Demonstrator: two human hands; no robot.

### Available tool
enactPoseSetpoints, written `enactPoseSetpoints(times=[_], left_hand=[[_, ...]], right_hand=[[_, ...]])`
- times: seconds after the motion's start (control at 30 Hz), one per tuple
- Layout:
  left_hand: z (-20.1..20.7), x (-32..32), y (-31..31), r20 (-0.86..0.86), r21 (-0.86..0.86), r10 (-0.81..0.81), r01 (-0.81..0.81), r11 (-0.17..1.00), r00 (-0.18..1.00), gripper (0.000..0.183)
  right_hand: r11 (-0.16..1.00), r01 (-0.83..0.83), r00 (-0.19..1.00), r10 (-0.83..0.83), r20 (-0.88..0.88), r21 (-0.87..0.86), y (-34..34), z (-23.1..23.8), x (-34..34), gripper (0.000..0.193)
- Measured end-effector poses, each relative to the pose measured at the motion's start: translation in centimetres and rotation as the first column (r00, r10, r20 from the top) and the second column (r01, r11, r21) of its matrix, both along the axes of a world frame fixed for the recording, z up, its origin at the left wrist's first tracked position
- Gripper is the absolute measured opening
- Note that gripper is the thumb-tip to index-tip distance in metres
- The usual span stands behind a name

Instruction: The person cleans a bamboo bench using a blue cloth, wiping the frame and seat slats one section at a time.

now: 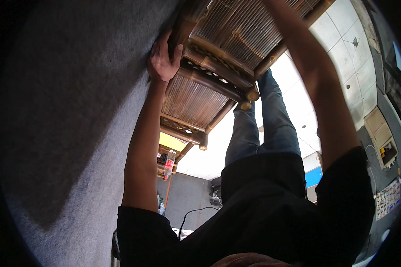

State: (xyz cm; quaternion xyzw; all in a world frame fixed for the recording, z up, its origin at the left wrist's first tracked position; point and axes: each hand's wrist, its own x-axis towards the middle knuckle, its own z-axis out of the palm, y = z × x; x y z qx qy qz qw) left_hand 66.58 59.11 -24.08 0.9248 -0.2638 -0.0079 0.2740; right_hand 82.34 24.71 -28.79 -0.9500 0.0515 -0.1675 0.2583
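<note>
The slatted bamboo frame (229, 33) lies up and to the right of the left hand (162, 64), its side poles slanting toward the upper right; that hand is already in contact, clasped about the lower end of the near side pole (189, 18), thumb and fingers on opposite sides. The right forearm (311, 66) passes over the far side and out at the top, so the right hand's state cannot be told. Beyond are a second slatted panel (189, 100), a clear bottle (169, 164), a grey fuzzy surface (71, 111) leftward and white floor tiles (343, 44) rightward.
</note>
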Motion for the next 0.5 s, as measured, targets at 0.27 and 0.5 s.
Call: enactPoseSetpoints(times=[0.27, 0.5], left_hand=[[-3.3, -1.9, 3.5, 0.023, 0.111, -0.040, 0.037, 0.993, 0.999, 0.062], [0.3, -0.4, -0.5, -0.118, 0.071, 0.055, -0.047, 0.996, 0.991, 0.055]], right_hand=[[0.807, -0.564, 0.823, 0.567, 0.038, 0.176, 15.5, 3.4, -17.3, 0.037], [0.809, -0.580, 0.815, 0.574, -0.082, -0.098, 3.1, 0.6, -9.4, 0.037]])
